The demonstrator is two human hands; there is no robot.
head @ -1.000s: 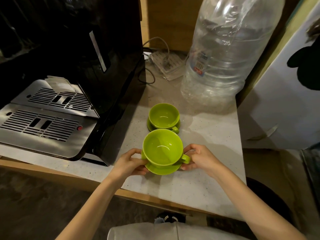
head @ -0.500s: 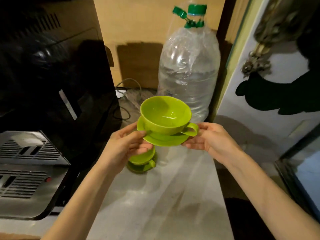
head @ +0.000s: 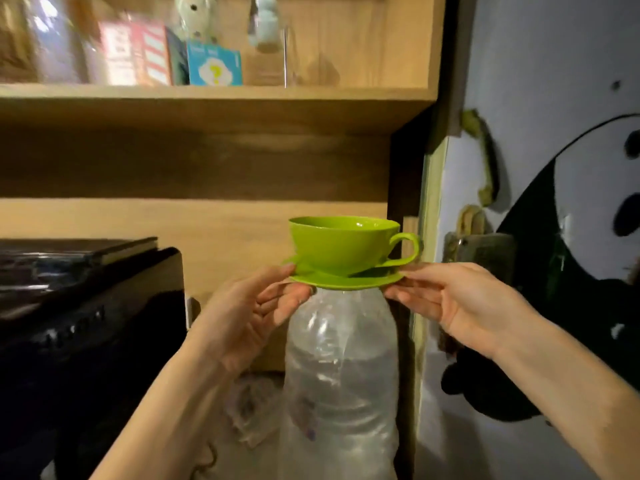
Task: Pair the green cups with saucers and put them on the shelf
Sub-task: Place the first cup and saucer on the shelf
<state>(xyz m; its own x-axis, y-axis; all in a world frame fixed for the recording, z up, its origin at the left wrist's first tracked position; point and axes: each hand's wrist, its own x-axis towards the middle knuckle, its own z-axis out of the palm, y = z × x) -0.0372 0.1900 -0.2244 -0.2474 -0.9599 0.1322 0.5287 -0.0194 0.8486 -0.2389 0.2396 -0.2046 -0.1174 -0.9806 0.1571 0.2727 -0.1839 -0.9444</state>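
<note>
A green cup (head: 341, 245) is sitting upright on its saucer (head: 346, 280), carried in the air below the shelf (head: 214, 98). The left hand (head: 256, 313) and right hand (head: 446, 299) are pinching opposite saucer rims. The step looks like lifting; next, raising it level onto the shelf's bare right part. The box (head: 214, 64) labels are too blurred to read.
</note>
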